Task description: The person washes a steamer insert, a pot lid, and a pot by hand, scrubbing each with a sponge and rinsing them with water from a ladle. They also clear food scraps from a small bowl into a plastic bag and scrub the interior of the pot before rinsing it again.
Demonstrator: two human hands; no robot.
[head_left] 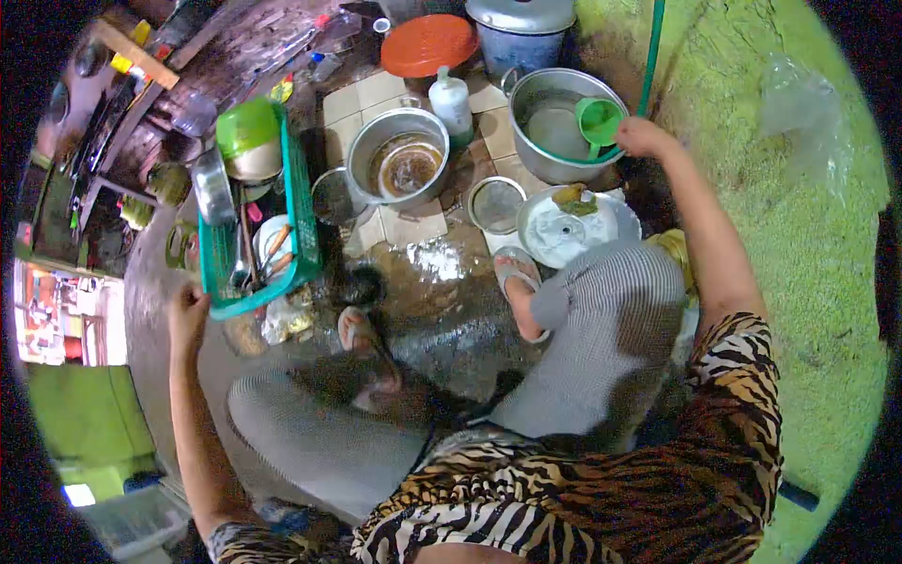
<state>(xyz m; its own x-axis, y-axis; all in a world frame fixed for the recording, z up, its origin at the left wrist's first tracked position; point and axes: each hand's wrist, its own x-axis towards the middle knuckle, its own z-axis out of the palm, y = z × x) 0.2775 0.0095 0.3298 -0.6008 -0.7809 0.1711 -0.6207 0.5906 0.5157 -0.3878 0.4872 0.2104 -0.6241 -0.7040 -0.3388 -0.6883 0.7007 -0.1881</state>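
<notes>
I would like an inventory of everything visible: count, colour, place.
Basket: 1, teal, left
Tableware: several, mixed colours, basket
Pots: 3, greyish, centre and upper right
Bottle: 1, white, centre
Strainers: perhaps 2, grey, centre
Disc: 1, orange, top
Dipper: 1, green, inside pot
Hose: 1, green, upper right
Round object: 1, whitish, by slipper
Bag: 1, clear, right wall
Clutter: uncountable, mixed, upper left
Slippers: 2, pale, feet
Clothing: 2, grey and multicoloured, bottom
Left hand: 1, bare, by basket
Right hand: 1, bare, by dipper
</notes>
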